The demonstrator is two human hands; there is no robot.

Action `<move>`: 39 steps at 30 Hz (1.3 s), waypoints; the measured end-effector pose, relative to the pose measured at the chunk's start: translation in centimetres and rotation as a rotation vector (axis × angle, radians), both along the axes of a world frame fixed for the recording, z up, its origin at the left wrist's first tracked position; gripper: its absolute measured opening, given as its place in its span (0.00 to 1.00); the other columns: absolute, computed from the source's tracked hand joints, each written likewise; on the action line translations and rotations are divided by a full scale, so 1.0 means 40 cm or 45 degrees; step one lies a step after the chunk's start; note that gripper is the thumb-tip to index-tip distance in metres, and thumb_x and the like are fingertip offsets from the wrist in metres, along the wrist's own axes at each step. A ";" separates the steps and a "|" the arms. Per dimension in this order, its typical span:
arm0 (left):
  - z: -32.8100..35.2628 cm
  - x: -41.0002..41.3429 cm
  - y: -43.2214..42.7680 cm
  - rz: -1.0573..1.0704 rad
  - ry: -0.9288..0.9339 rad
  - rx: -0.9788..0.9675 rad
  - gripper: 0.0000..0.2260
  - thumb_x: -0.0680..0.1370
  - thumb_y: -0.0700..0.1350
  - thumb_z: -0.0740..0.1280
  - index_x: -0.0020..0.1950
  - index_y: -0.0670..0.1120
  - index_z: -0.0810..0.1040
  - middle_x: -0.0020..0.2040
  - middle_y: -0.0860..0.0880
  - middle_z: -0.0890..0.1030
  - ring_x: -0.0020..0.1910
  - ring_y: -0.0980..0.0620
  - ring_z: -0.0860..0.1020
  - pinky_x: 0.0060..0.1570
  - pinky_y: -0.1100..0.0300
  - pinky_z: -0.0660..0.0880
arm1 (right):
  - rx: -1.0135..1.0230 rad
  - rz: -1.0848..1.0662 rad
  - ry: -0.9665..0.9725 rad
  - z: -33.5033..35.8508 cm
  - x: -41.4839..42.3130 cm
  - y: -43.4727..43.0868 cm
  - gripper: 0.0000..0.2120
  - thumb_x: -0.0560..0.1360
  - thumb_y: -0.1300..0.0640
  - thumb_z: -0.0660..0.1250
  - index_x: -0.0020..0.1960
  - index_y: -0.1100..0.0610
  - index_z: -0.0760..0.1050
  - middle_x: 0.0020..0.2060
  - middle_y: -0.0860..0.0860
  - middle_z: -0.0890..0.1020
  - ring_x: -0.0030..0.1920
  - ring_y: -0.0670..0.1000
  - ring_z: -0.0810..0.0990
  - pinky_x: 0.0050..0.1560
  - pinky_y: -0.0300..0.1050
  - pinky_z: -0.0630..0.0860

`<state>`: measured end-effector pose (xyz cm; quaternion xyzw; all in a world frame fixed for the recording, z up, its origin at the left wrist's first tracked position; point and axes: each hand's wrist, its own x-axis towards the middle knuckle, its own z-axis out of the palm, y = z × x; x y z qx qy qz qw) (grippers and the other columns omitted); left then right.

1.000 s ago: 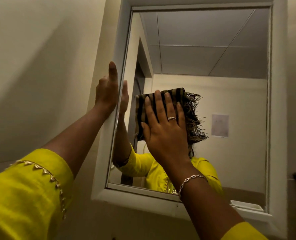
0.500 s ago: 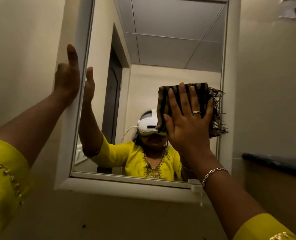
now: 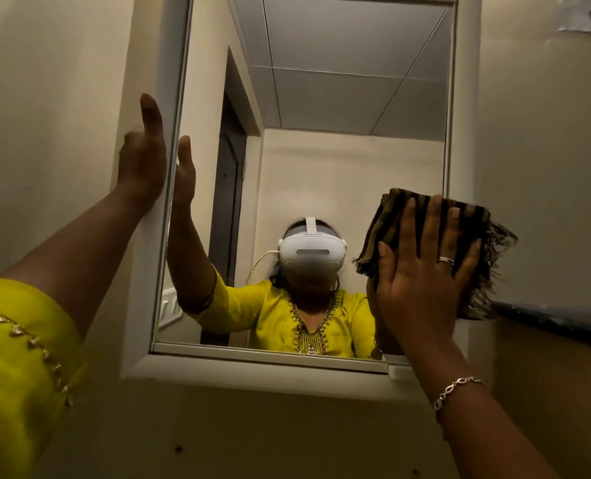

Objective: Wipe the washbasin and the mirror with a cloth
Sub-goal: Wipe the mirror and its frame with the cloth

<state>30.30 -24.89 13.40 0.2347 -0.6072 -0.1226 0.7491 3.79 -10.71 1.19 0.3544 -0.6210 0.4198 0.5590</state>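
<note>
The cloth [image 3: 467, 236], dark with brown stripes and a frayed fringe, lies flat against the mirror [image 3: 339, 133] at about four o'clock on the glass, overlapping the right side of the white frame [image 3: 463, 133]. The right hand [image 3: 422, 281] presses it there with an open palm, its grip spread wide, fingers fanned over the fabric; a ring sits on one finger and a chain bracelet [image 3: 456, 392] circles the wrist. At nine o'clock on the mirror, the left hand [image 3: 142, 160] rests flat against the frame's left edge, fingers straight and pointing up, pinching nothing. A yellow sleeve [image 3: 21, 357] with gold trim covers the left forearm. The surrounding wall [image 3: 45, 98] is cream-coloured. The washbasin does not show.
</note>
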 end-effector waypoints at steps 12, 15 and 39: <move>0.003 0.000 -0.017 0.070 -0.038 -0.022 0.18 0.82 0.55 0.44 0.33 0.56 0.60 0.30 0.51 0.67 0.29 0.57 0.66 0.32 0.66 0.62 | 0.028 0.036 -0.068 -0.038 0.162 -0.087 0.29 0.78 0.44 0.48 0.75 0.56 0.53 0.75 0.59 0.56 0.74 0.60 0.50 0.71 0.62 0.46; 0.004 -0.001 -0.020 0.099 -0.026 -0.021 0.19 0.82 0.56 0.44 0.34 0.54 0.63 0.31 0.51 0.68 0.29 0.57 0.68 0.32 0.67 0.65 | 0.066 0.068 0.001 -0.040 0.222 -0.123 0.28 0.78 0.45 0.48 0.75 0.56 0.54 0.74 0.58 0.57 0.74 0.59 0.50 0.71 0.62 0.46; 0.012 0.005 -0.015 0.119 -0.031 -0.030 0.26 0.81 0.57 0.49 0.58 0.36 0.72 0.36 0.52 0.69 0.32 0.61 0.68 0.28 0.73 0.63 | 0.329 0.359 0.417 -0.052 0.460 -0.260 0.28 0.77 0.47 0.54 0.75 0.55 0.54 0.75 0.57 0.57 0.75 0.58 0.51 0.71 0.62 0.46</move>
